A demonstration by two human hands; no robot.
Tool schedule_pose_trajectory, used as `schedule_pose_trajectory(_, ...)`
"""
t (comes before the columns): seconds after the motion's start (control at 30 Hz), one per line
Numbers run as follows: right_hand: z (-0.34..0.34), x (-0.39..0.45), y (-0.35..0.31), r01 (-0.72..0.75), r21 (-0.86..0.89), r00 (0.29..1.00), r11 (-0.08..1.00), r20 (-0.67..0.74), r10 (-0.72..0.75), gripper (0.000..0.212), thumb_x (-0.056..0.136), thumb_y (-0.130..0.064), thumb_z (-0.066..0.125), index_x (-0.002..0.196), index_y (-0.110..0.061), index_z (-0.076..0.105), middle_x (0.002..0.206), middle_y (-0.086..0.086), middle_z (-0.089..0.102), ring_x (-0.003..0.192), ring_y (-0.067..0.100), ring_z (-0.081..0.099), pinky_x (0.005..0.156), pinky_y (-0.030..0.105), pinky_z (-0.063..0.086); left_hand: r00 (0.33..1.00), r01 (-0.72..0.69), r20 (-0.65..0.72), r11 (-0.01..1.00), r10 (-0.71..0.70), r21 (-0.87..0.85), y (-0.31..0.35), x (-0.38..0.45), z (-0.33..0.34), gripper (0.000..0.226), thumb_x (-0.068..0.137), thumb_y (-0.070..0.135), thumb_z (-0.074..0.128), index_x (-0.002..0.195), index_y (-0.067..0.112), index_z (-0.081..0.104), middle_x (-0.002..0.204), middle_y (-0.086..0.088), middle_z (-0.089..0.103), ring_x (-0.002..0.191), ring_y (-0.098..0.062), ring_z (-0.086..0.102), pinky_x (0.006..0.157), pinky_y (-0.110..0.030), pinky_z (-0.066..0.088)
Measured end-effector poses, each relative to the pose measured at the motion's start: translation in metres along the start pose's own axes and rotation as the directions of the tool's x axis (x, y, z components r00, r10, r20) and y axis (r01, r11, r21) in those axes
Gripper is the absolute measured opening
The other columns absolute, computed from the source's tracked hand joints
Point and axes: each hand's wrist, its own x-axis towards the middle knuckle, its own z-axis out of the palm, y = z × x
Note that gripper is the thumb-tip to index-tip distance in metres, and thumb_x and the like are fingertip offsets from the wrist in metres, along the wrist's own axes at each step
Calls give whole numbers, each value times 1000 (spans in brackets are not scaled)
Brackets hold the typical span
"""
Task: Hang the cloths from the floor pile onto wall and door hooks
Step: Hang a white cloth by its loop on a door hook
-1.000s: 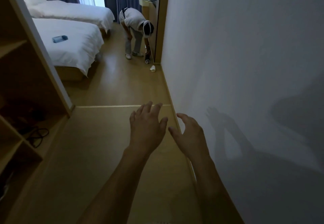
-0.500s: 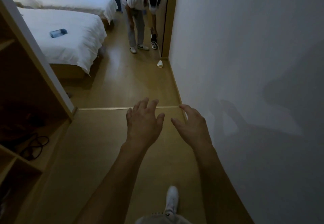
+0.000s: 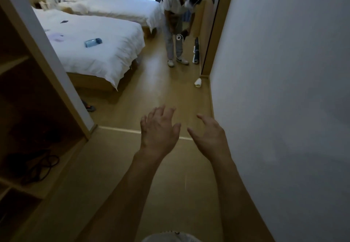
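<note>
My left hand (image 3: 159, 130) and my right hand (image 3: 210, 137) reach forward side by side over the wooden floor (image 3: 170, 94) of a narrow hallway. Both have spread, relaxed fingers and hold nothing. No cloth pile and no hooks show in this view. A small white object (image 3: 198, 82) lies on the floor by the wall corner ahead; what it is cannot be told.
A white wall (image 3: 284, 90) runs close on my right. Open wooden shelves (image 3: 28, 128) with dark cables stand on the left. Two white beds (image 3: 91, 48) lie ahead left, a bottle (image 3: 93, 42) on the nearer one. A person (image 3: 178, 23) in white bends over rolled mats (image 3: 196, 52).
The view has lifted and moved forward toward the bedroom. The person ahead has straightened somewhat and holds a roll. My hands stay open and empty in front of me.
</note>
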Motion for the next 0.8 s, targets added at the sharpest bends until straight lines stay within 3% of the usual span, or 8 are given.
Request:
schedule_pose_trajectory(0.3, 5, 118, 34, -15, -25, 999, 1000, 33, 16, 58, 91, -45, 57, 144, -26, 40, 148, -1, 41, 135, 16, 38, 108, 33, 33, 988, 29, 147, 995, -43, 90, 16, 113, 49, 57, 98, 50, 40, 150, 35, 23, 160, -3, 20, 148, -25, 15, 116, -54, 11)
schedule_pose_trajectory(0.8, 27, 385, 47, -155, -129, 988, 979, -38, 152, 64, 89, -51, 56, 145, -24, 39, 148, 1, 42, 136, 19, 37, 112, 37, 33, 966, -151, 214, 989, 146, 6, 16, 409, 112, 57, 97, 51, 39, 150, 35, 23, 160, -1, 20, 149, -24, 11, 116, -57, 11)
